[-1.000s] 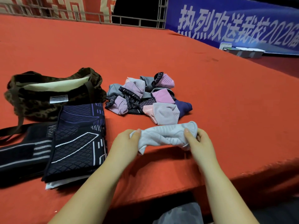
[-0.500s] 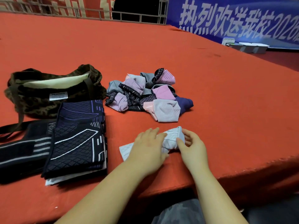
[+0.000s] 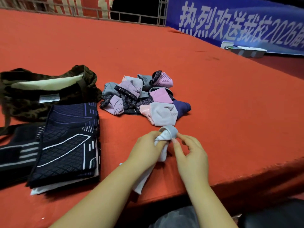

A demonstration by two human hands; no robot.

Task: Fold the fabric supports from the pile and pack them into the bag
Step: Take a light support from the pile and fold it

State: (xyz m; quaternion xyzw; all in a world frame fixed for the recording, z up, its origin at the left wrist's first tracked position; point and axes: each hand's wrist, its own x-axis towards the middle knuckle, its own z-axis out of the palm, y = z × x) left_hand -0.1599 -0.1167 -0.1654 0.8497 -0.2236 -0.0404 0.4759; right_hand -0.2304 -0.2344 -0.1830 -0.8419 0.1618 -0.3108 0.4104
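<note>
1. Since half a second ago the white support [image 3: 166,137] has gone from lying flat under both hands to being bunched and lifted; its far end curls over the fingers and its tail hangs toward 6 o'clock.
2. The left hand [image 3: 148,151] grips its middle; the right hand [image 3: 190,153] pinches the curled end with thumb and forefinger.
3. Done: a stack of folded dark supports [image 3: 65,143] lies at 9 o'clock.
4. Left: the pile [image 3: 143,97] at 12 o'clock looks unfolded.
5. The bag [image 3: 42,92] at 10 o'clock gapes open; I cannot tell whether anything is packed.
</note>
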